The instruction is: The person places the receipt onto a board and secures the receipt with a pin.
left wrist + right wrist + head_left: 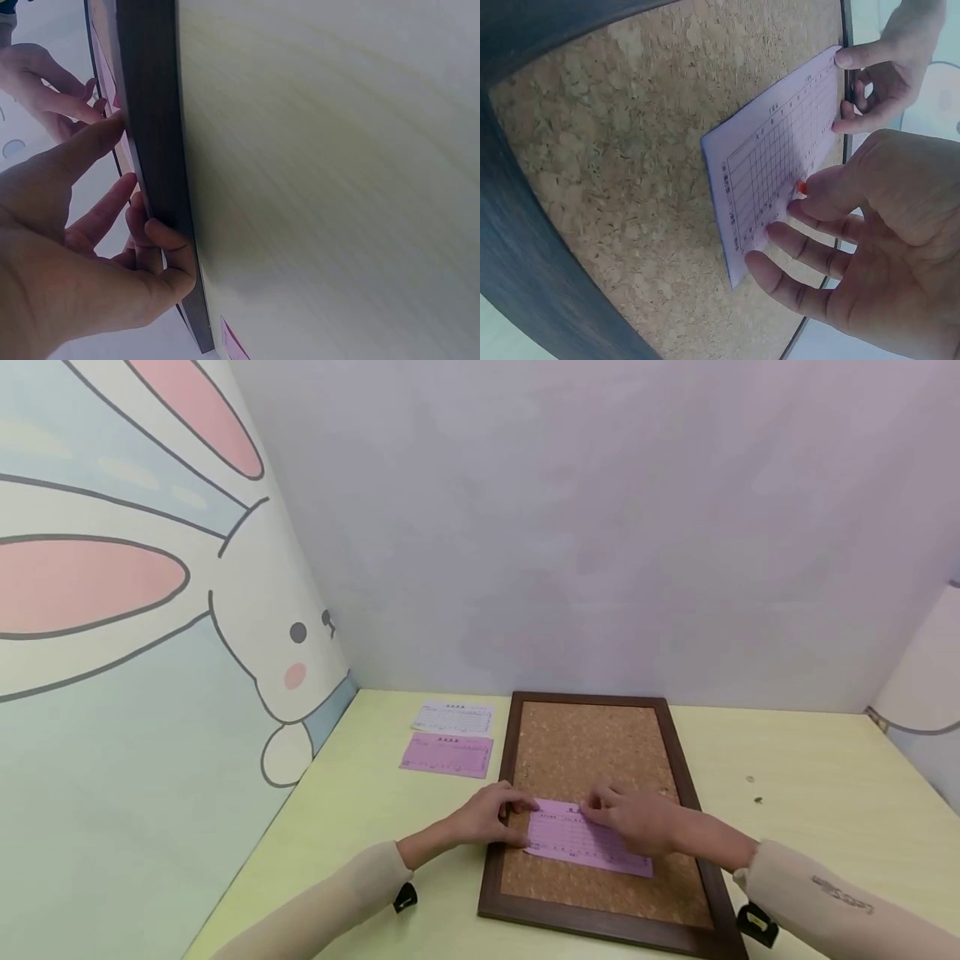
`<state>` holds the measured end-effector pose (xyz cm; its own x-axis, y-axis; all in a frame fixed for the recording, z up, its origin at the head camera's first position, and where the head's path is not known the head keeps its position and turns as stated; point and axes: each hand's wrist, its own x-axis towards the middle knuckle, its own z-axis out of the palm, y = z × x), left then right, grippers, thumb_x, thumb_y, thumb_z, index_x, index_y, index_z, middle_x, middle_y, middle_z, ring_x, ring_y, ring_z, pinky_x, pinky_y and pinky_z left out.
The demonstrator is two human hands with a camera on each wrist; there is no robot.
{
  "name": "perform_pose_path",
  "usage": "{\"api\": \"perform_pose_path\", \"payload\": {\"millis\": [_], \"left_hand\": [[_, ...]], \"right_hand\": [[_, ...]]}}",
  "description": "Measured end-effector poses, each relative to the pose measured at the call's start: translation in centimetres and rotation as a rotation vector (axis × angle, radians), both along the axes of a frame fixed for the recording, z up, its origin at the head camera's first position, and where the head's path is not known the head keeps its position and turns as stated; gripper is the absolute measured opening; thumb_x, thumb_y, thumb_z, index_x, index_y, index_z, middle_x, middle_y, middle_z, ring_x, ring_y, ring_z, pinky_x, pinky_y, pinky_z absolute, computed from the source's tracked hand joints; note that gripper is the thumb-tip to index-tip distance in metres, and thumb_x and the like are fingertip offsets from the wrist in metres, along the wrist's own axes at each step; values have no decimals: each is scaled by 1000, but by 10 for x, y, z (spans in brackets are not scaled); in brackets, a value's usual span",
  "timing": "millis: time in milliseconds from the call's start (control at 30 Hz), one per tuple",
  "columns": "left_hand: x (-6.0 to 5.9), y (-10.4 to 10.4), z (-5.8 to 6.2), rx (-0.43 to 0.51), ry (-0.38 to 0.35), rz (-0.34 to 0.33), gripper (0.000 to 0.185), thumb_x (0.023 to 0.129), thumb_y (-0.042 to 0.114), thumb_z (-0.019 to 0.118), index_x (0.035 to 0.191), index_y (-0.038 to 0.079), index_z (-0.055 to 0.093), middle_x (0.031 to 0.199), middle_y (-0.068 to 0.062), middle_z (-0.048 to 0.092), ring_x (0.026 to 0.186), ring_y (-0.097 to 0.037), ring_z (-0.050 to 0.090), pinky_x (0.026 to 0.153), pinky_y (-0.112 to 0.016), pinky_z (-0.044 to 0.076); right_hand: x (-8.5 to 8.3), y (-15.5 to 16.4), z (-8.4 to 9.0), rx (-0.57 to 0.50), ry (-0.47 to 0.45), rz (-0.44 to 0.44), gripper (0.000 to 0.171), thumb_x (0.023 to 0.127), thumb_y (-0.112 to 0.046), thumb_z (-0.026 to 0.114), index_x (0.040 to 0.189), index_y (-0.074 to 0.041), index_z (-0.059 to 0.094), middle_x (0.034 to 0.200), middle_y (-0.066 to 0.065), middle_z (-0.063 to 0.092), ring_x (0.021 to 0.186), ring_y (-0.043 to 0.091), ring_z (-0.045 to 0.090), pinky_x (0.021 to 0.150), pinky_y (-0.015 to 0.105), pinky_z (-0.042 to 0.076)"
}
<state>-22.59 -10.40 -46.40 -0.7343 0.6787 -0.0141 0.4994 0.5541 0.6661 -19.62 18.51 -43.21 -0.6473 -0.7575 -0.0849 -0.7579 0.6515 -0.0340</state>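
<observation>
Pale yellow-green table (810, 760) ran up to a lilac back wall (600, 527), with a cartoon rabbit panel (150, 610) closing off the left side. On the table lay a dark-framed cork board (592, 743), and across its near half sat a pink form sheet (581, 842).

The left hand (491, 814) rested at the sheet's left end, thumb and fingertips holding that short edge against the board's frame; in the left wrist view its fingers (161, 240) curled round the dark frame edge. The right hand (633, 818) lay on the sheet's upper right part. From the right wrist view its thumb and forefinger (821, 199) pinched a small red pin (802, 187) against the paper, the remaining fingers spread loosely over the sheet's lower edge.

Beyond the left hand, past the board's left frame, a second pink sheet (447, 753) lay flat on the table, and just behind it a white sheet (453, 717). Well off to the right of the right hand, a few small specks (753, 789) sat on the tabletop, too small to identify.
</observation>
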Motion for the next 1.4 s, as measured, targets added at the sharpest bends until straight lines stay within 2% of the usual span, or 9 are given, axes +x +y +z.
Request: {"api": "perform_pose_path", "payload": {"millis": [133, 400, 667, 767, 867, 967, 1100, 1267, 1400], "left_hand": [[-1, 1, 2, 4, 0, -1, 44, 80, 15, 88, 121, 4, 72, 96, -8, 60, 83, -10, 44, 71, -16, 35], [2, 1, 2, 4, -5, 5, 44, 81, 14, 87, 120, 4, 72, 96, -8, 60, 83, -7, 42, 71, -16, 35], [2, 1, 2, 5, -6, 0, 44, 81, 14, 87, 121, 3, 72, 97, -9, 61, 83, -11, 45, 71, -16, 35], [2, 0, 1, 5, -6, 3, 44, 80, 14, 87, 120, 3, 72, 97, -8, 60, 84, -10, 45, 71, -16, 35], [1, 0, 0, 4, -7, 0, 44, 81, 14, 87, 121, 3, 72, 97, -8, 60, 84, -10, 45, 71, -16, 35], [1, 0, 0, 5, -11, 6, 44, 80, 14, 87, 121, 3, 72, 97, -8, 60, 83, -9, 44, 71, -16, 36], [2, -1, 0, 0, -17, 19, 44, 80, 14, 87, 120, 4, 72, 97, -6, 59, 83, -8, 44, 71, -16, 36], [2, -1, 1, -1, -12, 14, 45, 80, 14, 88, 120, 3, 72, 97, -7, 60, 83, -8, 44, 71, -16, 36], [2, 1, 1, -1, -6, 8, 44, 80, 14, 88, 120, 3, 72, 97, -8, 61, 83, -10, 46, 71, -15, 36]], "right_hand": [[0, 0, -2, -19, -12, -13, 51, 90, 5, 67, 139, -10, 63, 125, 5, 53, 104, 20, 53, 52, 20, 36], [0, -1, -4, -18, -33, -31, 53, 90, 6, 67, 141, -9, 61, 126, 5, 53, 106, 21, 56, 53, 21, 37], [2, 1, -8, -8, 3, -26, 54, 90, 3, 68, 142, -8, 60, 127, 6, 53, 106, 21, 54, 50, 20, 35], [2, 0, -6, 3, -35, -40, 55, 91, 3, 67, 144, -8, 58, 129, 6, 52, 109, 22, 53, 52, 21, 36], [-1, 2, -4, -1, -122, -66, 57, 92, 5, 63, 147, -8, 55, 134, 5, 49, 113, 23, 52, 57, 22, 39], [-4, 3, -2, -5, -199, -80, 58, 94, 7, 60, 149, -9, 53, 138, 4, 47, 118, 25, 51, 70, 27, 49], [-6, 3, -1, -1, -216, -70, 56, 96, 6, 58, 149, -11, 53, 140, 5, 47, 122, 25, 51, 86, 36, 53], [-4, 2, 0, -12, -206, -69, 56, 96, 7, 58, 149, -11, 54, 138, 5, 47, 115, 23, 50, 72, 27, 48], [-4, 2, 0, -2, -203, -83, 56, 95, 7, 58, 148, -12, 54, 137, 4, 48, 116, 23, 51, 73, 29, 50]]}}
